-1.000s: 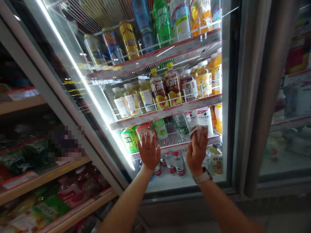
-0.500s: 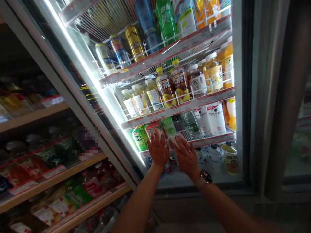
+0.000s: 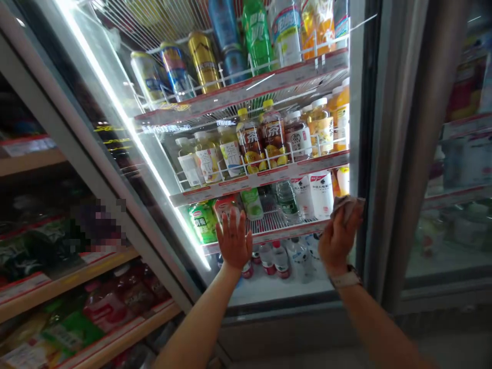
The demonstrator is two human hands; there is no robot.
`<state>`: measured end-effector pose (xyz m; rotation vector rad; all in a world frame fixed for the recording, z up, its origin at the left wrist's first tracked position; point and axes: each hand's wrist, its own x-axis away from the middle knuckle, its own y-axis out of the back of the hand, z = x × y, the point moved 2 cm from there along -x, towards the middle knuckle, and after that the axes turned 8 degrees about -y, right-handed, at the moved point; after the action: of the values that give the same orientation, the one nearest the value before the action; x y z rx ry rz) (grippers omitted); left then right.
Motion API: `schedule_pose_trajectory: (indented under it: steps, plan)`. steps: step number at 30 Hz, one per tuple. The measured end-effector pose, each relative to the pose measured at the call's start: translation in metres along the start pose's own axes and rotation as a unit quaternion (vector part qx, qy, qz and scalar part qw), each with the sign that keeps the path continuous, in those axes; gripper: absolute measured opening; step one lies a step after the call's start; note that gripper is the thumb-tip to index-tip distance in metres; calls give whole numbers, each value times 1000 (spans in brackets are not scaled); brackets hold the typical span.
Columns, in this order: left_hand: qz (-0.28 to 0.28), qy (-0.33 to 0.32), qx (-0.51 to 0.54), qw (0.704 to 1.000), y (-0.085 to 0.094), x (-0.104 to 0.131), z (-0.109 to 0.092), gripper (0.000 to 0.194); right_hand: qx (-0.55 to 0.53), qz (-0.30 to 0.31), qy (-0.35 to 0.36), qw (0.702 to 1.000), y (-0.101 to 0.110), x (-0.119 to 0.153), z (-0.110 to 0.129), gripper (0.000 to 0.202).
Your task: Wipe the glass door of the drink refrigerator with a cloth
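Near metal frame (image 3: 389,154) at right: cloth (image 3: 349,204), held in grip of right hand (image 3: 338,243). Left hand (image 3: 233,243), grip wide; open room between hands. Cloth, beside left hand earlier, now shifted rightward.

"冰茶" (probably) on brown bottle (image 3: 274,134)

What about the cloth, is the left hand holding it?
No, the cloth is in the right hand, while the left hand is spread open.
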<state>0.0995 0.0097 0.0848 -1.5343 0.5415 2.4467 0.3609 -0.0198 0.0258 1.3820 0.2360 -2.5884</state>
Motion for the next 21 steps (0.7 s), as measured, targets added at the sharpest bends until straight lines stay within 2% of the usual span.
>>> schedule_pose_trajectory:
  steps: [3,8,11,16,21]
  plan:
    - [0,-4,-4,1000,1,-1,-1,65,-20,4,3,1000,-8,8,32,62]
    - [9,-2,-12,1000,3,0,-2,63,-40,50,57,996,-26,39,91,64]
    - [14,0,-27,1000,2,1,-2,62,-44,72,89,993,-33,61,113,65]
    - [19,-1,-42,999,0,4,0,58,-58,131,144,979,-34,83,118,60]
    - [19,2,-30,999,-1,4,1,58,-57,186,229,954,-21,78,102,54]
